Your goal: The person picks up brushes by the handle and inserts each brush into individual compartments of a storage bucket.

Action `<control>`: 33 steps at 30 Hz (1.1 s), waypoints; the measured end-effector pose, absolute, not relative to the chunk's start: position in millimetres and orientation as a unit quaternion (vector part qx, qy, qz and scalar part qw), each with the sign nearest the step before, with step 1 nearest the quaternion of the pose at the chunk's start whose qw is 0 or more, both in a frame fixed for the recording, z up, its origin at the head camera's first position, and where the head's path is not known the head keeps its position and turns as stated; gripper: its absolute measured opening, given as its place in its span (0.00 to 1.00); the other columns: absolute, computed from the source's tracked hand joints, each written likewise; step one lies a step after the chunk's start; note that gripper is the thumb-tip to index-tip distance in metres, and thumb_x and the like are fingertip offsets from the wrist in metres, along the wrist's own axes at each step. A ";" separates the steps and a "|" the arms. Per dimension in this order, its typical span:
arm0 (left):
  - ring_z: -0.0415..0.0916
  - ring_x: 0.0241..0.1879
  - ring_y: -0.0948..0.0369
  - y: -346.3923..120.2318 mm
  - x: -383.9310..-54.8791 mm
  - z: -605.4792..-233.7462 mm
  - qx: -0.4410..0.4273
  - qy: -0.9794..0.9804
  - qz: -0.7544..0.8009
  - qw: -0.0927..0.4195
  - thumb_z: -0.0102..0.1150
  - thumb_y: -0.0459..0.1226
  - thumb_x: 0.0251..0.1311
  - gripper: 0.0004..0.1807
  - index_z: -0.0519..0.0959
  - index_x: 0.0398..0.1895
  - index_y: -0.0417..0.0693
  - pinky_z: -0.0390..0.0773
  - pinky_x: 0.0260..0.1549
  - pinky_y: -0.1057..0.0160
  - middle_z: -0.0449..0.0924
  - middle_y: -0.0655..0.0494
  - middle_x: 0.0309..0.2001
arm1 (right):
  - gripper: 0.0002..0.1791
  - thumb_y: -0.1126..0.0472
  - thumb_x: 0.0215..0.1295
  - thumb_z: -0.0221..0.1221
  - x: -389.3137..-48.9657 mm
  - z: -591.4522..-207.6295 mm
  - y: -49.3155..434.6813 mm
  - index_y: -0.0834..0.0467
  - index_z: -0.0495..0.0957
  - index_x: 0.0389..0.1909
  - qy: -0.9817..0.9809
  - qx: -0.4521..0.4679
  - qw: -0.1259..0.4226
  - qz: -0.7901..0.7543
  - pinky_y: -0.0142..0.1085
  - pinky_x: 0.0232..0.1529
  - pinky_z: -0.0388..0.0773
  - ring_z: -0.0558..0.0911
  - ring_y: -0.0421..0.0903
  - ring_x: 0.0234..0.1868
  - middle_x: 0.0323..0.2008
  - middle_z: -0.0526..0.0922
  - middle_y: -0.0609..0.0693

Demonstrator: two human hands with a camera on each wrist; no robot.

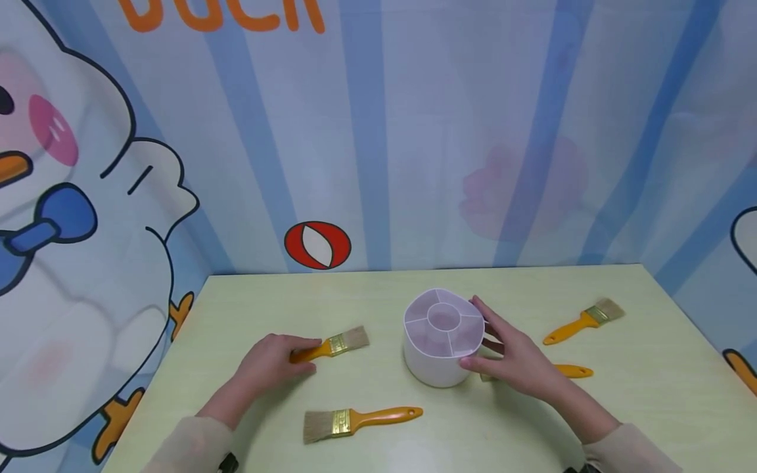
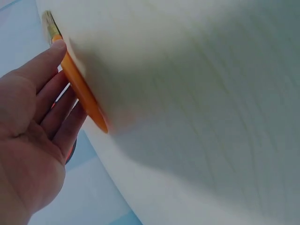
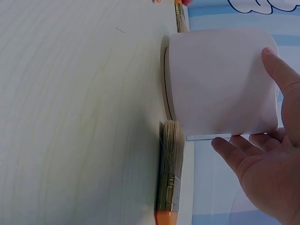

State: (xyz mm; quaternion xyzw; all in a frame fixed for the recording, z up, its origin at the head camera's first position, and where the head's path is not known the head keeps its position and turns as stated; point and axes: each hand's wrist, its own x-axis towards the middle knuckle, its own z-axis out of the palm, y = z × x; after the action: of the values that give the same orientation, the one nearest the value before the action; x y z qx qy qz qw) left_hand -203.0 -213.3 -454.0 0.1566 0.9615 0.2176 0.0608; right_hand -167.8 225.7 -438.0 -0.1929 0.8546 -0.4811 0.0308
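Observation:
On the left side of the table, my left hand [image 1: 266, 368] pinches the orange handle of a paintbrush [image 1: 338, 344]. Its bristles point right, and in the left wrist view the thumb and fingertips are on the handle [image 2: 77, 82]. A pale lilac round desk organizer [image 1: 434, 369] stands upright, with outer compartments around a central round one. My right hand [image 1: 520, 361] holds it from the right, thumb on the near side of the rim and fingers around the far side. The compartments look bare inside.
A paintbrush [image 1: 378, 418] lies in front, bristles left. Another paintbrush [image 1: 573, 371] lies partly hidden behind my right hand, its bristles [image 3: 172, 145] close to the organizer. A further paintbrush [image 1: 585, 320] rests at the back right. A printed cloth backdrop [image 1: 414, 131] rises behind the table [image 1: 503, 433].

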 end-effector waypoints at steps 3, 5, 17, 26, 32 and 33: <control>0.86 0.56 0.51 -208.9 -203.7 -458.1 0.155 0.965 0.209 0.037 0.78 0.39 0.61 0.22 0.90 0.59 0.53 0.83 0.59 0.46 0.90 0.55 0.54 | 0.59 0.54 0.66 0.75 -167.8 -438.2 226.0 0.59 0.47 0.87 0.856 -0.191 0.030 -0.479 0.54 0.66 0.77 0.69 0.70 0.76 0.84 0.55 0.64; 0.86 0.55 0.51 -206.2 -203.7 -460.7 0.153 0.967 0.200 0.021 0.79 0.39 0.61 0.20 0.90 0.57 0.53 0.84 0.58 0.46 0.91 0.55 0.53 | 0.59 0.54 0.66 0.75 -167.6 -437.9 225.9 0.59 0.47 0.87 0.857 -0.191 0.029 -0.478 0.54 0.66 0.77 0.69 0.71 0.76 0.84 0.55 0.64; 0.89 0.45 0.54 -192.9 -203.3 -466.3 0.154 0.973 0.161 -0.054 0.80 0.35 0.58 0.12 0.93 0.46 0.50 0.87 0.50 0.50 0.93 0.56 0.44 | 0.59 0.53 0.66 0.76 -168.4 -437.9 224.8 0.58 0.48 0.87 0.857 -0.188 0.031 -0.479 0.54 0.66 0.77 0.69 0.70 0.76 0.84 0.56 0.63; 0.86 0.41 0.60 -190.1 -203.8 -451.8 0.082 0.953 0.290 -0.028 0.79 0.32 0.59 0.12 0.93 0.47 0.50 0.87 0.48 0.53 0.92 0.58 0.42 | 0.58 0.54 0.66 0.75 -167.3 -437.0 226.2 0.59 0.48 0.87 0.856 -0.194 0.027 -0.479 0.53 0.66 0.78 0.70 0.70 0.75 0.84 0.56 0.64; 0.87 0.43 0.58 -186.2 -206.3 -436.0 0.034 0.922 0.385 -0.004 0.78 0.35 0.62 0.13 0.92 0.50 0.50 0.89 0.40 0.62 0.92 0.55 0.45 | 0.58 0.55 0.66 0.75 -167.0 -436.9 226.8 0.59 0.48 0.87 0.853 -0.195 0.028 -0.483 0.53 0.66 0.78 0.70 0.70 0.75 0.84 0.56 0.64; 0.87 0.44 0.58 -184.9 -206.4 -432.8 0.028 0.917 0.398 -0.002 0.77 0.35 0.63 0.13 0.92 0.50 0.50 0.89 0.39 0.63 0.91 0.55 0.46 | 0.58 0.55 0.66 0.75 -166.9 -437.0 226.9 0.59 0.48 0.87 0.852 -0.194 0.029 -0.485 0.53 0.66 0.78 0.70 0.70 0.75 0.84 0.56 0.64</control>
State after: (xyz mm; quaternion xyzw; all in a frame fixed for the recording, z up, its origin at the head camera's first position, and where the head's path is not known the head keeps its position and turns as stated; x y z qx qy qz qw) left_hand -206.4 -184.9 -432.8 0.0282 0.9168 0.3984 -0.0015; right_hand -166.9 226.9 -437.0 -0.1939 0.8523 -0.4848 0.0289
